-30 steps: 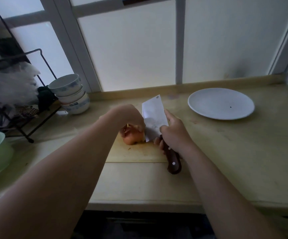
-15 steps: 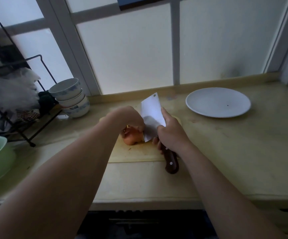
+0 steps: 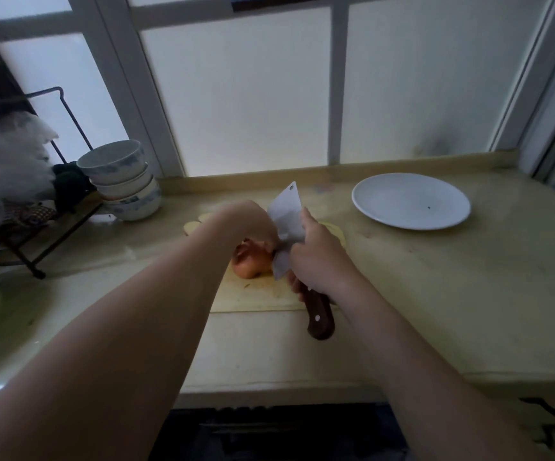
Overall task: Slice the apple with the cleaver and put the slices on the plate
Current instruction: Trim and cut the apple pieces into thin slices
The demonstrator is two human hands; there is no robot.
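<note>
Reddish-orange skin over firm flesh: the apple [image 3: 251, 265] sits on the cutting board [image 3: 256, 296], directly beneath our left grip [image 3: 247, 221]. That grip arches over the top of the fruit and holds it down, though its fingertips are hidden behind the blade. Our right grip [image 3: 316, 257] is closed tight round the cleaver [image 3: 286, 211] where blade meets dark wooden handle, and the tilted blade lies against the apple's right side.

We judge the apple round, waxy and ready to roll, so it is best pinned from above with fingertips tucked back from the edge. The cleaver looks heavy enough to do the cutting with its own weight. Slices would be light, wet and slippery — better pinched gently or carried on the flat of the blade.

The plate [image 3: 410, 201] lies well to the right of the right grip and farther from us, holding no slices. Bare counter [image 3: 452, 294] runs between them, an open path. Below that grip the handle's butt overhangs the board's near edge. Stacked bowls [image 3: 123, 181] and a wire rack [image 3: 36, 234] stand well left of the left grip.
</note>
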